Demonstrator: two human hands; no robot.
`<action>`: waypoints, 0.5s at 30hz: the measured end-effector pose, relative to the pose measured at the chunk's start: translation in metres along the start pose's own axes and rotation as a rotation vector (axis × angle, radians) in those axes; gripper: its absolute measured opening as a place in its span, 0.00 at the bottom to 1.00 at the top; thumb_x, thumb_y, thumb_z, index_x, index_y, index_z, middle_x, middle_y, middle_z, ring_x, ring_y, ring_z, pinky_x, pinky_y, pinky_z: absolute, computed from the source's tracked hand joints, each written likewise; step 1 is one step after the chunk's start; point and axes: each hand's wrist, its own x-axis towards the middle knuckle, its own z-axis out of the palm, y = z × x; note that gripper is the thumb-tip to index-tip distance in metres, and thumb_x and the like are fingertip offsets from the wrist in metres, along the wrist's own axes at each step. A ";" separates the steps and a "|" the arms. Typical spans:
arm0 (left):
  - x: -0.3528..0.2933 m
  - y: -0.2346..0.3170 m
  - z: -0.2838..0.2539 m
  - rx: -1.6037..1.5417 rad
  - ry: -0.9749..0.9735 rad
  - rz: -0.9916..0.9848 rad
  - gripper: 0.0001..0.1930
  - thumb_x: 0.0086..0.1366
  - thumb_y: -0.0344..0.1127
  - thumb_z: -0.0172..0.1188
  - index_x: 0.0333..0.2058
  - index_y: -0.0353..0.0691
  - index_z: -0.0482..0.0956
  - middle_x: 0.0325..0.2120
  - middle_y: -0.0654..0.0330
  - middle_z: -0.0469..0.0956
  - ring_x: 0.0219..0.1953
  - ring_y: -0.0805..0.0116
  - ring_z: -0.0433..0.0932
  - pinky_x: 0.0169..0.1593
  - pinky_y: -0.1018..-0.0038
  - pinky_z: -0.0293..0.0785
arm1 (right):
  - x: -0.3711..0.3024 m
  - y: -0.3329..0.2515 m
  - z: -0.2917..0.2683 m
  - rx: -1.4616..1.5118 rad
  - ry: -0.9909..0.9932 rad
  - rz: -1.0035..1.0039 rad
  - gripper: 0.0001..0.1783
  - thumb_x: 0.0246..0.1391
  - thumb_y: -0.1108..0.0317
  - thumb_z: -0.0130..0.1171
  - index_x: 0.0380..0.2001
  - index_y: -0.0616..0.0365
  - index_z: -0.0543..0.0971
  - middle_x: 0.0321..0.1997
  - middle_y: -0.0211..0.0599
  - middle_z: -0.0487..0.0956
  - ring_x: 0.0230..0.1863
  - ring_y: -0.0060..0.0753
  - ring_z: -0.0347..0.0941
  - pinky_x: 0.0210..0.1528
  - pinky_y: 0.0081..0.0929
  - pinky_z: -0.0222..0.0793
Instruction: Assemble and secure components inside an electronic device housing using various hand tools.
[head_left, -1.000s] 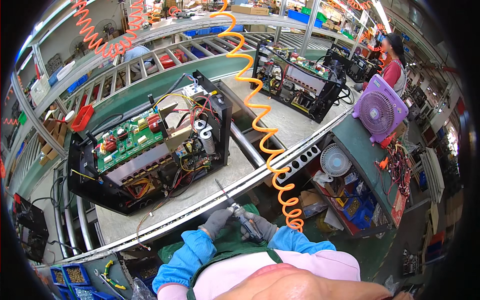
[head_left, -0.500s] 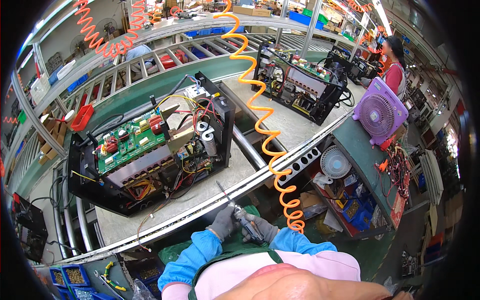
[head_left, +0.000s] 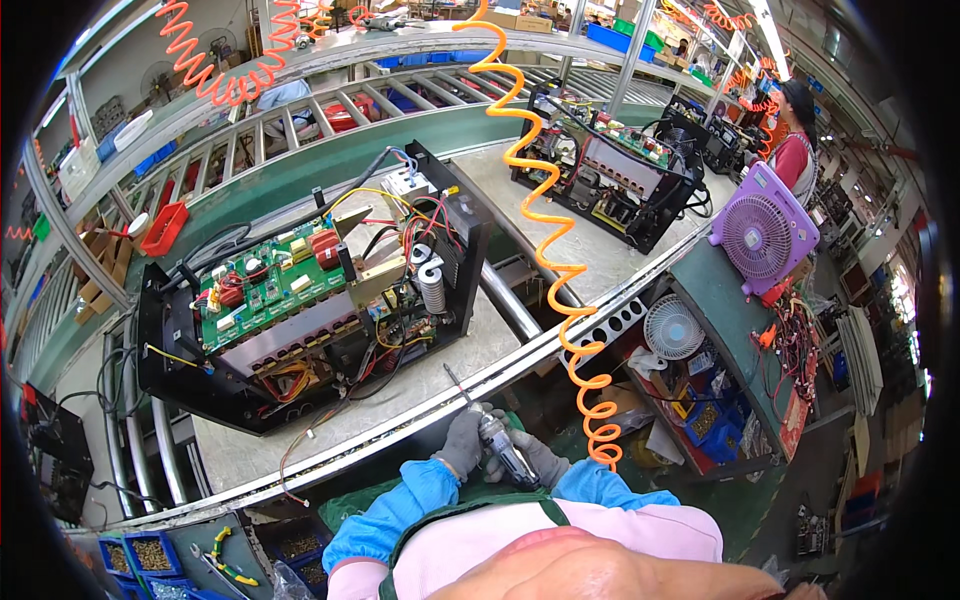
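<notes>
My gloved left hand (head_left: 461, 445) and right hand (head_left: 538, 460) grasp a power screwdriver (head_left: 508, 452) between them, just short of the counter (head_left: 235, 455), its bit angled up and leftward. Beyond, on the counter, sits an opened black chassis (head_left: 290, 345) with a green circuit board (head_left: 268, 300); farther off stands another opened chassis (head_left: 612, 165).

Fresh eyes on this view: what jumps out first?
Probably the bright orange coiled hose hanging down the middle. Left of it sits an open black unit with a green circuit board; at right, a purple fan. Bottom centre, the gloved right hand grips a power tool.
</notes>
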 end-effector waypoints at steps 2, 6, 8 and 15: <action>-0.004 0.004 0.006 0.012 0.006 -0.012 0.12 0.69 0.36 0.40 0.45 0.36 0.66 0.34 0.51 0.75 0.37 0.59 0.77 0.40 0.62 0.77 | 0.000 0.003 -0.001 -0.032 0.034 -0.045 0.38 0.55 0.41 0.51 0.59 0.58 0.62 0.42 0.55 0.78 0.39 0.46 0.79 0.43 0.45 0.77; 0.003 0.002 0.004 0.079 -0.016 0.009 0.12 0.69 0.39 0.42 0.44 0.37 0.66 0.33 0.51 0.76 0.35 0.59 0.78 0.37 0.63 0.78 | -0.003 0.003 0.000 0.127 0.001 0.065 0.37 0.55 0.44 0.53 0.60 0.56 0.61 0.47 0.56 0.76 0.41 0.46 0.78 0.43 0.42 0.78; 0.006 0.002 0.006 0.085 0.004 -0.001 0.13 0.69 0.41 0.45 0.43 0.37 0.67 0.32 0.51 0.76 0.34 0.59 0.78 0.36 0.64 0.78 | -0.006 0.002 -0.003 0.119 0.009 0.043 0.36 0.55 0.45 0.53 0.60 0.56 0.62 0.46 0.56 0.77 0.40 0.45 0.79 0.42 0.41 0.78; 0.013 0.000 -0.002 0.280 -0.048 0.088 0.17 0.70 0.47 0.44 0.42 0.38 0.70 0.31 0.55 0.77 0.32 0.66 0.76 0.37 0.70 0.74 | -0.007 -0.007 -0.007 0.046 0.098 0.049 0.25 0.56 0.50 0.53 0.47 0.58 0.71 0.34 0.44 0.80 0.28 0.39 0.80 0.34 0.36 0.79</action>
